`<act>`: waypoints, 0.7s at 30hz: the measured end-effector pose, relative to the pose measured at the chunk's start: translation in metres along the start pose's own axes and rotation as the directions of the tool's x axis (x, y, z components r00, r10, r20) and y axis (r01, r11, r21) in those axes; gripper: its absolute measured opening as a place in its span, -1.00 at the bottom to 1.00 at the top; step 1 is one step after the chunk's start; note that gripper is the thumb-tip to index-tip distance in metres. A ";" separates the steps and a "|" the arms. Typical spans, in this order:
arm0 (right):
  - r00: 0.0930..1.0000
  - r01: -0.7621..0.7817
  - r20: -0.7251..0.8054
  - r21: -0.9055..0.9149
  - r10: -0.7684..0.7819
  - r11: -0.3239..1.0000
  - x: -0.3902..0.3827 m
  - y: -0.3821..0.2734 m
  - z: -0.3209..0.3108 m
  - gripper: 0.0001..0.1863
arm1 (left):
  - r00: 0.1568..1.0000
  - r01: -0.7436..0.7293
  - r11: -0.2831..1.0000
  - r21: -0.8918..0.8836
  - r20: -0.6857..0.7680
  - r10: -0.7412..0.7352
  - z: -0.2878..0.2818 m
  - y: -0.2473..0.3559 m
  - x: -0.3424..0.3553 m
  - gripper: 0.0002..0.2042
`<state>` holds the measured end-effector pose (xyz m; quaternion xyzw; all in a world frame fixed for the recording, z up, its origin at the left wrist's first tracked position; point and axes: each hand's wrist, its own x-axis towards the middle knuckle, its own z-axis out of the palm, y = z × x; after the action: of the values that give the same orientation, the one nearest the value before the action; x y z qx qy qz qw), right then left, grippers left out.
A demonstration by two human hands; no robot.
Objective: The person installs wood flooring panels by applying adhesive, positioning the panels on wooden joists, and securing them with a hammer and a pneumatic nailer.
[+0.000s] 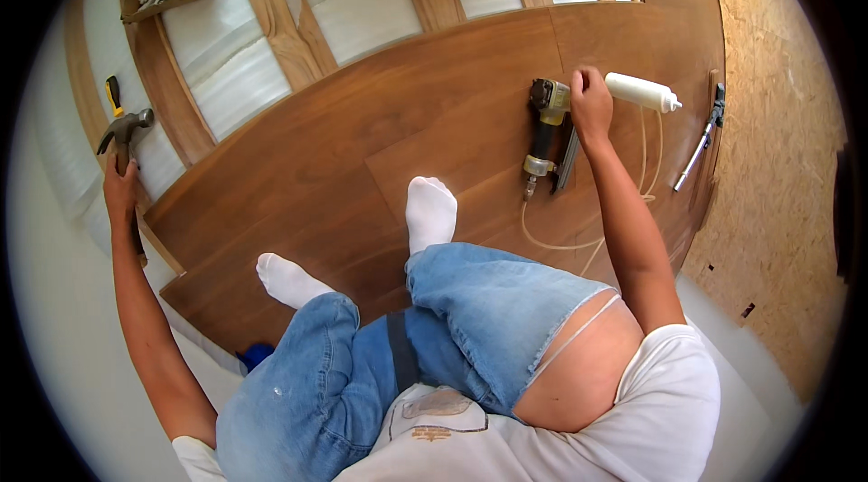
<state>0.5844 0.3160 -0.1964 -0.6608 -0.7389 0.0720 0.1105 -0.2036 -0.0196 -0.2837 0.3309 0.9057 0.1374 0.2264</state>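
Shirt print illegible, hammer in hand

Cardboard tray: far left, open, filled with small slender pieces.
Silver-shafted tool: right, dark head toward far side.
Strand-board sheet: right, tan, flaked surface.
Blue item: near left, partly hidden, type not discernible.

Nail gun: black, dull yellow-green parts. Just right of it, white bottle; below it, cream hose. Under it, brown planks, darker wavy grain. Far left of it, grey-headed hammer. Farther right, tan speckled chipboard. Lower left, plain white socks.
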 end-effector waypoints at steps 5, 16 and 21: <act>0.982 -0.176 0.055 -0.056 0.179 0.983 -0.065 0.016 -0.018 -0.68 | 0.984 -0.148 0.972 0.181 -0.074 0.163 0.002 -0.009 0.010 -0.53; 0.813 -0.576 -0.089 0.014 0.575 0.817 -0.048 0.167 -0.025 -0.59 | 0.924 -0.208 0.806 0.554 -0.158 0.348 0.034 0.017 0.004 -0.52; 0.869 -0.423 0.228 -0.117 0.439 0.898 -0.075 0.042 -0.009 -0.44 | 0.751 -0.338 0.801 0.493 -0.371 0.546 0.028 -0.021 -0.065 -0.61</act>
<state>0.6344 0.2460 -0.2037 -0.7978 -0.5825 0.1539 -0.0228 -0.1563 -0.0751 -0.2955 0.5319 0.8333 0.0823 -0.1258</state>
